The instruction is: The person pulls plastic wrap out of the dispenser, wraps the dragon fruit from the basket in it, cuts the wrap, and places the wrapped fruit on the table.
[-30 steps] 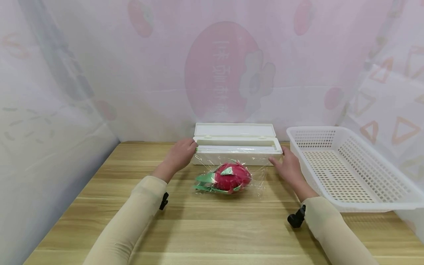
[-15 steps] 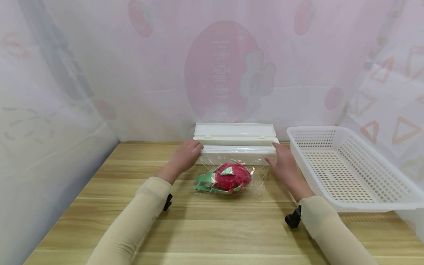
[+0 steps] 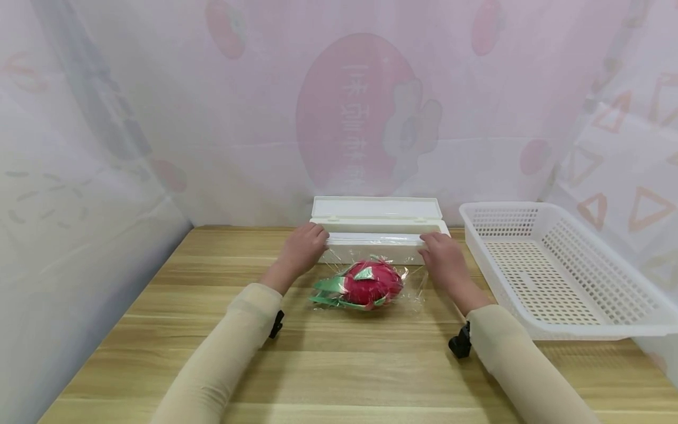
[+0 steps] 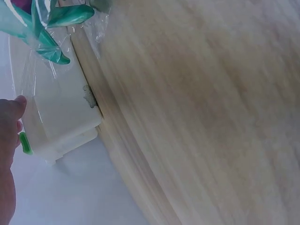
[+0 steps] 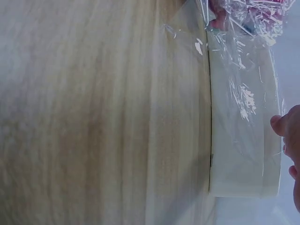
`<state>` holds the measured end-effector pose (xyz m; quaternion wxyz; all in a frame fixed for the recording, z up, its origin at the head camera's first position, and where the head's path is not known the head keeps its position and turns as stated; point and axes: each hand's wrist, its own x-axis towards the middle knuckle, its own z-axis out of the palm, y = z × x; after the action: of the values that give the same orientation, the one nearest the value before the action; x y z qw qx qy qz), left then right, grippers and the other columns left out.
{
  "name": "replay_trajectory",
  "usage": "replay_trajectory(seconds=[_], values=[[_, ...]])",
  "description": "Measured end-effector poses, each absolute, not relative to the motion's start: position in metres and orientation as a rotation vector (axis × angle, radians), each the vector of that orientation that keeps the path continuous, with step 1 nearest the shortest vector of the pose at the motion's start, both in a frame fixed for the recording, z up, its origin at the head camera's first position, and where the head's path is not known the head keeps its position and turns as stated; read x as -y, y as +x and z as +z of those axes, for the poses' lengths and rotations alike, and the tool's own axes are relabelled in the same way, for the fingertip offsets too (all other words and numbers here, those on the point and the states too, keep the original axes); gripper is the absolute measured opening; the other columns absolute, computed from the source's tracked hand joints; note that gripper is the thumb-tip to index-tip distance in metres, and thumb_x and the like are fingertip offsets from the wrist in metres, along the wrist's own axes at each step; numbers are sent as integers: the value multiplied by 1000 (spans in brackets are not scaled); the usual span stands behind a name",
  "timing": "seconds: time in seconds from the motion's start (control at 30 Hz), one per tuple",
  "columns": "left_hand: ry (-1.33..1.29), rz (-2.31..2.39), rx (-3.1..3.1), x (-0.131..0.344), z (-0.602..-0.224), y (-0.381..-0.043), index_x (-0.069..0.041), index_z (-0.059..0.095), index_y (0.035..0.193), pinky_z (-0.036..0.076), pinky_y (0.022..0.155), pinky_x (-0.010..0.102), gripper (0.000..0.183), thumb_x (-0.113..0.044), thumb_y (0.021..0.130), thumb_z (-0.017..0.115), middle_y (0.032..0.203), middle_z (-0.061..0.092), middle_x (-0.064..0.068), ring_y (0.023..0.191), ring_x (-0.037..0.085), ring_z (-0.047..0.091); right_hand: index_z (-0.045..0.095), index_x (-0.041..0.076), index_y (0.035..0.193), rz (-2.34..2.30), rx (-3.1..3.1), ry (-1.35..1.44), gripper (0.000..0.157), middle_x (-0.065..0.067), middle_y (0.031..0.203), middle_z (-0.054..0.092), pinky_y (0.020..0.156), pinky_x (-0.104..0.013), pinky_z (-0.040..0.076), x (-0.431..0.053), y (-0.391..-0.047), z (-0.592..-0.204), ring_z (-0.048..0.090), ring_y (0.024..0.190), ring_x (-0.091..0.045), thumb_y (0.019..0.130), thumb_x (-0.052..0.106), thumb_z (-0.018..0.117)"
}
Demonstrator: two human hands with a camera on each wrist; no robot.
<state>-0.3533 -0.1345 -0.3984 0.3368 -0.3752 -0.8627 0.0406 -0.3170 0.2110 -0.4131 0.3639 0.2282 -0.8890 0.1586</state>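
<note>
A white cling film box (image 3: pixel 344 254) stands at the back of the table with its lid (image 3: pixel 376 207) raised. Clear cling film (image 5: pixel 243 101) hangs from the box over its front and covers a red dragon fruit (image 3: pixel 373 287) with green leaf tips lying before it. My left hand (image 3: pixel 306 246) pinches the film at the box's upper front edge, on the left. On the right, my right hand (image 3: pixel 445 259) does the same, thumb in front and fingers curled behind. A small green piece (image 4: pixel 25 143) shows at the box's end beside my left fingers.
A white perforated plastic basket (image 3: pixel 561 333) stands at the right of the wooden table (image 3: pixel 339 365), close to my right forearm. Printed pink and white cloth (image 3: pixel 238 147) encloses the back and both sides.
Both hands have slid inward from the box's ends along its front edge, closer to each other. The dragon fruit, box and basket have stayed in place.
</note>
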Motion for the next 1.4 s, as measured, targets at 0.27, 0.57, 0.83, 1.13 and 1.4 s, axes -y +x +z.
replay_trajectory(seconds=[0.27, 0.57, 0.83, 1.13, 1.4], values=[[-977, 84, 2231, 133, -401, -354, -2, 66, 85, 48, 71, 35, 14, -10, 83, 77, 86, 64, 8, 81, 25, 59, 69, -4, 95, 342, 2285, 612, 19, -17, 91, 66, 70, -50, 48, -213, -323, -415, 60, 82, -38, 78, 0, 75], [-1024, 24, 2130, 133, -401, -352, -3, 64, 80, 48, 66, 34, 15, -8, 81, 78, 80, 63, 7, 75, 24, 59, 69, -2, 83, 391, 2253, 617, 7, -13, 79, 63, 65, -49, 47, -214, -321, -415, 58, 72, -35, 79, -1, 74], [-1059, -56, 2135, 137, -399, -348, -4, 65, 81, 46, 64, 31, 14, -6, 80, 79, 77, 63, 5, 71, 21, 56, 70, -1, 82, 405, 2240, 636, 8, -12, 77, 65, 66, -46, 50, -217, -314, -406, 61, 71, -33, 77, -2, 76], [-1101, -209, 2114, 143, -395, -341, -4, 65, 79, 48, 66, 35, 15, -2, 78, 80, 73, 63, 4, 68, 22, 57, 71, -1, 84, 426, 2326, 599, 8, -12, 78, 66, 68, -45, 52, -216, -300, -393, 63, 73, -32, 79, 0, 77], [-1129, -266, 2072, 145, -391, -329, -5, 66, 78, 49, 65, 36, 16, -2, 76, 81, 71, 63, 3, 66, 21, 58, 71, 0, 84, 465, 2355, 597, 7, -12, 80, 67, 69, -46, 51, -217, -289, -387, 62, 75, -31, 80, 0, 76]])
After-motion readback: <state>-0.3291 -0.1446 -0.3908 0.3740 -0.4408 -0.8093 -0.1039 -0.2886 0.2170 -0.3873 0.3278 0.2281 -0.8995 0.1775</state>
